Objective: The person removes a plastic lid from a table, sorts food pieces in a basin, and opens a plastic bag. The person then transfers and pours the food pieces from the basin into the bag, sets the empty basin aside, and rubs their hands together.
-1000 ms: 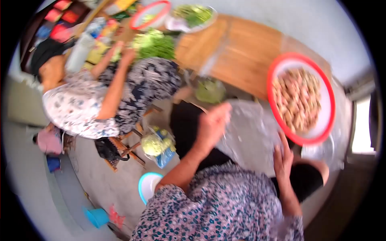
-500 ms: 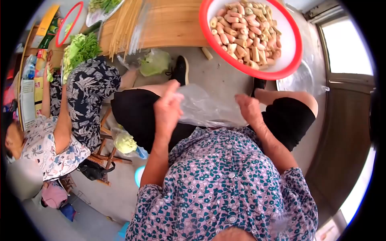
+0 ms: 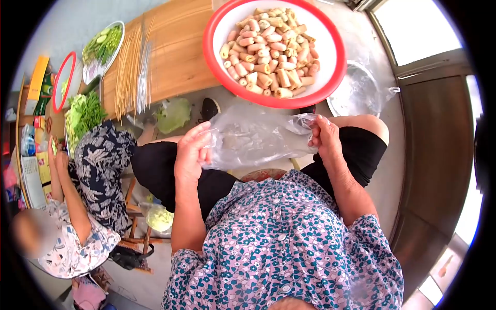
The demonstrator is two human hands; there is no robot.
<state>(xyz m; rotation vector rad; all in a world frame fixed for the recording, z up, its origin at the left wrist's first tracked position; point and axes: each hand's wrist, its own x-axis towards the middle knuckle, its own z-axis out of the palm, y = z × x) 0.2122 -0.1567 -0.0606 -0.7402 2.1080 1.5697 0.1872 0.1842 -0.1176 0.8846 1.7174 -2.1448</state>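
Note:
A clear plastic bag (image 3: pixel 253 142) is stretched between my two hands above my lap. My left hand (image 3: pixel 192 152) pinches its left edge, fingers closed on the film. At the opposite edge, my right hand (image 3: pixel 325 137) grips the bag between thumb and fingers. Just beyond the bag stands a white basin (image 3: pixel 326 62) with a red rim, at the table's near right corner. Inside it lies a heap of short pink and tan rolled pieces (image 3: pixel 268 51), whose exact kind I cannot make out.
Bundled wooden skewers (image 3: pixel 129 72) and thin metal skewers (image 3: pixel 143 77) lie on the wooden table (image 3: pixel 181 46). A plate of green vegetables (image 3: pixel 103 49) is further left. Another person (image 3: pixel 77 232) sits at left near leafy greens (image 3: pixel 85 121). A clear bag in a basin (image 3: pixel 356 90) is on the floor at right.
The plastic bag has been lifted and spread higher between my hands, and more of it shows. The view has shifted, so the red-rimmed basin appears further left and lower.

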